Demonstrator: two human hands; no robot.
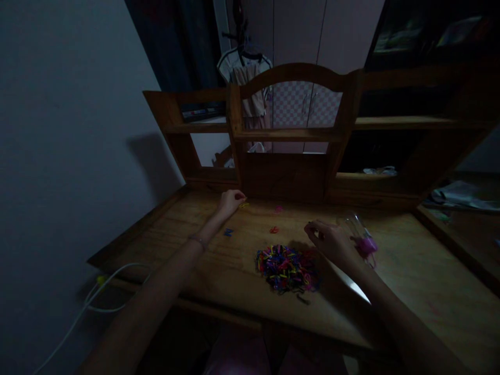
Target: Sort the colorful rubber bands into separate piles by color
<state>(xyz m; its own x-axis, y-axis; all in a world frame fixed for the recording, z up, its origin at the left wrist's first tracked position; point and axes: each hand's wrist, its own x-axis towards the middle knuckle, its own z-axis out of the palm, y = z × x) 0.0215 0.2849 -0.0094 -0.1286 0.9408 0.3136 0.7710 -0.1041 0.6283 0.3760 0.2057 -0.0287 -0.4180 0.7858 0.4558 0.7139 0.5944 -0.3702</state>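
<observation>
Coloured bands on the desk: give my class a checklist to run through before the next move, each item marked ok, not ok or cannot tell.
1. Blue bands, orange bands and pink bands set apart: ok.
2. Left hand at the yellow bands: ok.
3. Right hand holding a band: cannot tell; too dim.
4. Mixed pile sorted by colour: not ok; colours lie jumbled.
5. Pink-capped bottle upright: not ok; it lies on its side.
</observation>
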